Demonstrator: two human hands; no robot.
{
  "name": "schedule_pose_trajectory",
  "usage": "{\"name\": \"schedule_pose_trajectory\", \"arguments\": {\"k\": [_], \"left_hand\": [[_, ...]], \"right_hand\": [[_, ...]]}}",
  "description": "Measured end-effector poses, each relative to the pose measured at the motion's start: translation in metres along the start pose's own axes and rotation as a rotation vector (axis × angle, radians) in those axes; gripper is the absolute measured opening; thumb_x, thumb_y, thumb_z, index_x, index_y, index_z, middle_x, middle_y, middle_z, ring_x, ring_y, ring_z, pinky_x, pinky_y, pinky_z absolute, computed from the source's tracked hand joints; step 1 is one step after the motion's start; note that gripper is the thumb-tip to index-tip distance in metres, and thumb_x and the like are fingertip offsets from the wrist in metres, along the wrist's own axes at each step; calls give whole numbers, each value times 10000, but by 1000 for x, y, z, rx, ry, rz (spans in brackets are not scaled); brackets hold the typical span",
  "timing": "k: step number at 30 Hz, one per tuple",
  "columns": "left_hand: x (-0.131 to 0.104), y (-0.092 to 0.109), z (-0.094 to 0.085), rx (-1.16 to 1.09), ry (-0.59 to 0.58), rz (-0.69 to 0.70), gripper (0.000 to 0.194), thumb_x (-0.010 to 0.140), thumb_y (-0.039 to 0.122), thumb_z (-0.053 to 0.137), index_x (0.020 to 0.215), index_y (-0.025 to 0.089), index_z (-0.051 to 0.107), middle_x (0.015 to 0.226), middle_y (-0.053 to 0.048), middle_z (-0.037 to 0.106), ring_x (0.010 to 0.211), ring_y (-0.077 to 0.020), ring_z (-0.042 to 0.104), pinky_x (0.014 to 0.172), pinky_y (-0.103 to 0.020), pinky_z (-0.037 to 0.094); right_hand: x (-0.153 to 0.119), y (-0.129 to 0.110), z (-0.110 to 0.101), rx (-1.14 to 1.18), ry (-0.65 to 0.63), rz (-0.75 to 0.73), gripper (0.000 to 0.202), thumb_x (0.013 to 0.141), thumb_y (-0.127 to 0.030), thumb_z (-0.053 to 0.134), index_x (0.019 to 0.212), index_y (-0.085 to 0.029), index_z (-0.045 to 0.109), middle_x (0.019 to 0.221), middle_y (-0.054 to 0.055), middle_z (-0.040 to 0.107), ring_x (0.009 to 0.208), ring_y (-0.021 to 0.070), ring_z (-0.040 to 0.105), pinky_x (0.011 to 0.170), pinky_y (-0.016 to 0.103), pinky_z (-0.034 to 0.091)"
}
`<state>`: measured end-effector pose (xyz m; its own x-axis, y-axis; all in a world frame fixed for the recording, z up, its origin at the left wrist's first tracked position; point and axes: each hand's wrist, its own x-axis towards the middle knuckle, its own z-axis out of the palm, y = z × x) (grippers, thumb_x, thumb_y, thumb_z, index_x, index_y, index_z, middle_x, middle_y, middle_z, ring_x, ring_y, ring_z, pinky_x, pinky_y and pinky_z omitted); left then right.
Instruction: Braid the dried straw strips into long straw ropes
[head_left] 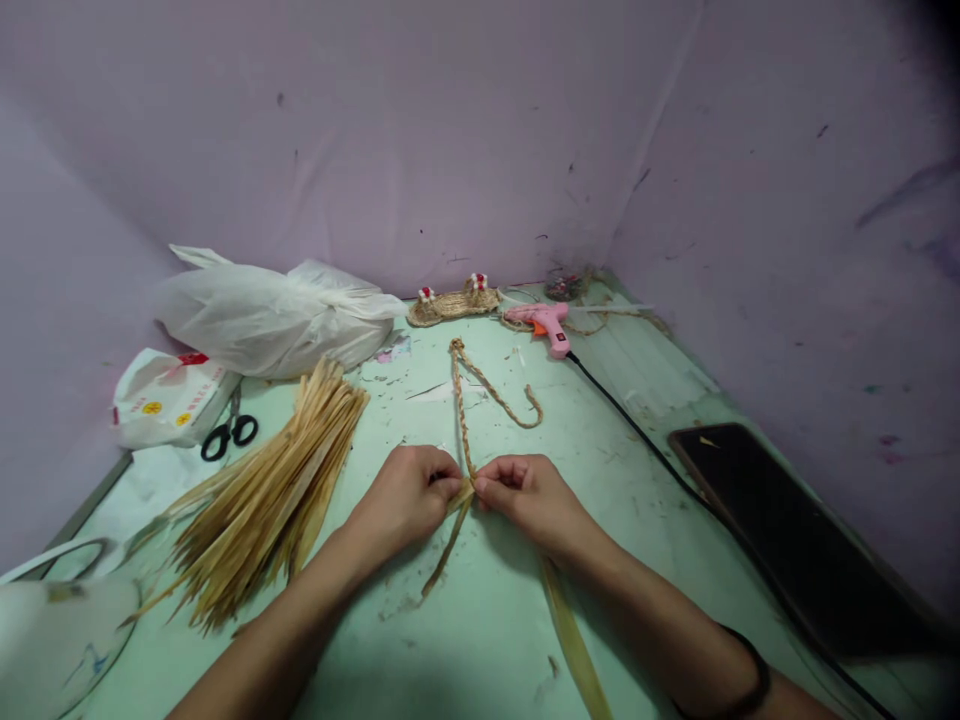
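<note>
A thin braided cord [461, 415] of tan dried leaf runs up the green table from my hands to a knot, then doubles back to a curled end on the right. At its lower end my left hand [420, 492] pinches a flat leaf strip [459, 497]. Close beside it, my right hand [521, 492] is closed on the braid's end, fingertips almost touching the left ones. One narrow loose strand [448, 553] hangs down between the hands. A wider pale strip [571, 635] trails below my right wrist toward the front edge.
A bundle of dried leaves [277, 490], scissors [229, 437], a white packet [169, 400] and a white plastic bag [277, 312] lie left. Woven slippers [450, 306] and a pink glue gun [551, 325] are behind. Its black cord [645, 440] passes a dark tray-like slab [795, 540] on the right.
</note>
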<state>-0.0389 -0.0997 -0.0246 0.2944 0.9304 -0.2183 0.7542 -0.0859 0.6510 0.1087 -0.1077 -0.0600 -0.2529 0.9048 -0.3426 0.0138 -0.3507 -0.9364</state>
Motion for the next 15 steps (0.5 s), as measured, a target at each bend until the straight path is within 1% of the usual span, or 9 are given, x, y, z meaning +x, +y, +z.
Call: {"name": "schedule_pose_trajectory", "arguments": {"k": [4, 8, 11, 15], "left_hand": [[-1, 0, 2, 0, 68, -51, 135, 656, 222, 494, 665, 134, 596, 543, 11, 539, 517, -97, 429, 506, -208, 306], [-3, 2, 0, -2, 4, -23, 172, 660, 227, 481, 619, 129, 617, 550, -1, 561, 532, -102, 452, 521, -209, 315], [-3, 1, 0, -14, -22, -26, 202, 649, 222, 477, 650, 127, 655, 589, -11, 593, 562, -113, 478, 542, -212, 329], [-2, -3, 2, -23, -67, -44, 218, 626, 223, 487, 679, 118, 671, 574, -8, 581, 556, -113, 463, 527, -209, 324]], "right_hand": [[1, 3, -1, 16, -7, -22, 86, 602, -187, 543, 541, -126, 543, 503, -17, 509, 462, 62, 397, 486, 205, 301], [2, 5, -1, -5, 1, -42, 89, 599, -205, 545, 557, -127, 553, 519, -8, 522, 475, 70, 413, 496, 213, 308], [2, 6, -1, -28, 1, -65, 98, 606, -213, 537, 566, -126, 557, 528, -1, 527, 488, 76, 423, 509, 219, 315], [1, 7, -2, -48, -3, -81, 106, 616, -215, 532, 560, -127, 546, 533, 0, 526, 490, 74, 423, 514, 221, 319]]}}
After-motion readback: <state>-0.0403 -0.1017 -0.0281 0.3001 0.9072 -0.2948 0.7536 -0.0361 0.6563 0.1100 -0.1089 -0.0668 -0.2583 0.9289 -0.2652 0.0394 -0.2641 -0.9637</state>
